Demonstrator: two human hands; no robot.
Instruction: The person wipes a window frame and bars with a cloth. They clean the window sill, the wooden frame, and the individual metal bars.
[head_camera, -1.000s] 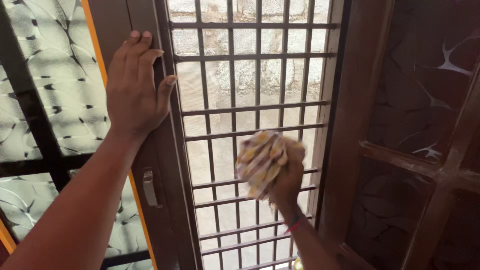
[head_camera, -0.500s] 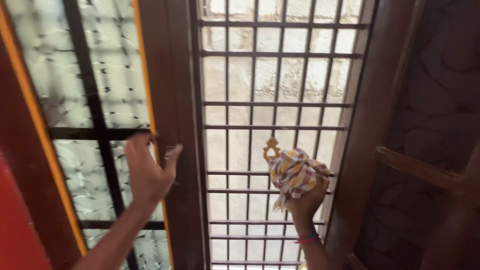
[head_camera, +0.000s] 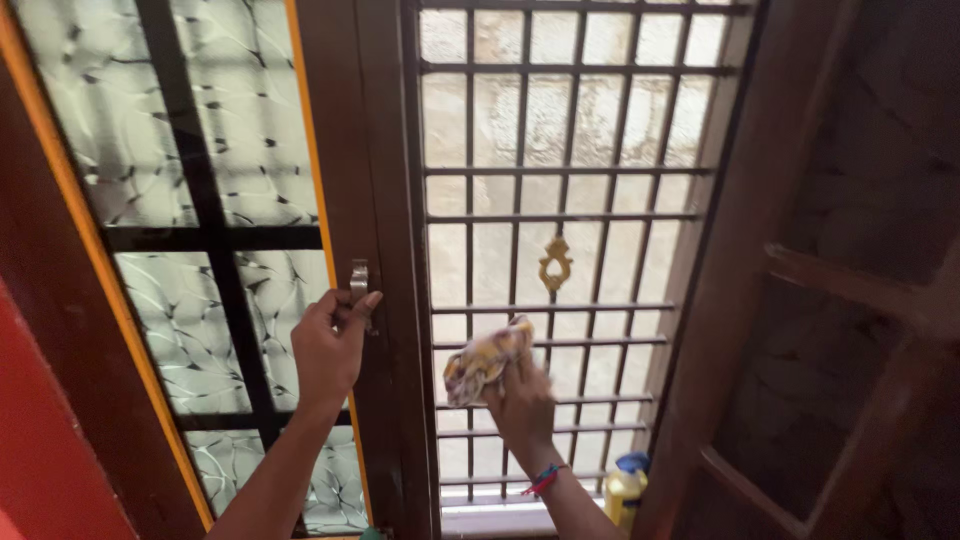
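Both hands have dropped lower: the left hand (head_camera: 328, 350) now grips the door latch (head_camera: 359, 283), the right hand (head_camera: 520, 400) clutches a checked cloth (head_camera: 484, 360) against the window grille (head_camera: 560, 215). Wiping is mid-course, I'd say; next calls for steady strokes along the lower bars.

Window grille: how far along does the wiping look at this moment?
Nothing shows as finished: the window grille looks alike above and below. In hand: the right hand presses a yellow checked cloth on the bars below the brass ornament, while the left hand rests at the metal handle on the brown frame. Which bars remain cannot be told; a yellow bottle stands on the sill.
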